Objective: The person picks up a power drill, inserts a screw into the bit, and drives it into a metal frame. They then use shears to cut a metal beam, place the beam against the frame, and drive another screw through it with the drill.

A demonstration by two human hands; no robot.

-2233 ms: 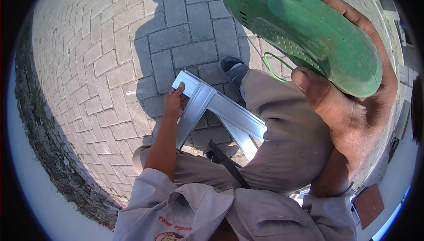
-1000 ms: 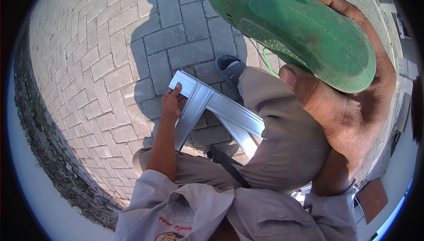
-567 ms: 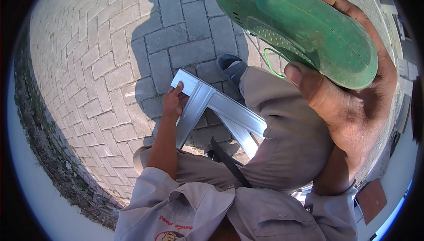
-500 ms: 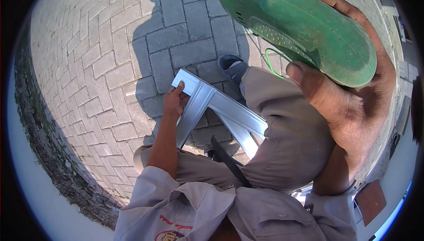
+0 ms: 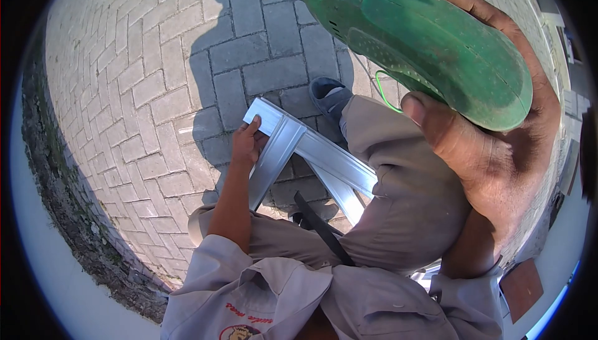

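A green power drill (image 5: pixel 430 41) fills the upper right, its chuck pointing to the upper left. My right hand (image 5: pixel 492 147) is wrapped round its grip, with the thumb on the near side and the fingers on the far side. Lower left of it, my left hand (image 5: pixel 249 141) grips the end of a silvery metal frame (image 5: pixel 283 134), thumb on top of the channel. Several metal channels cross there at angles, and part of the frame is hidden behind my leg.
Grey paving blocks (image 5: pixel 149 85) cover the ground, with my shadow on them. My sandalled foot (image 5: pixel 330 94) stands beyond the frame. A dark strap (image 5: pixel 321 228) hangs between my legs. A reddish-brown flat piece (image 5: pixel 522 289) lies at the lower right, and a mossy edge (image 5: pixel 75 215) runs along the left.
The drill has tilted slightly in my right hand, so less of its dotted side shows. My left hand and the metal frame are almost unmoved.
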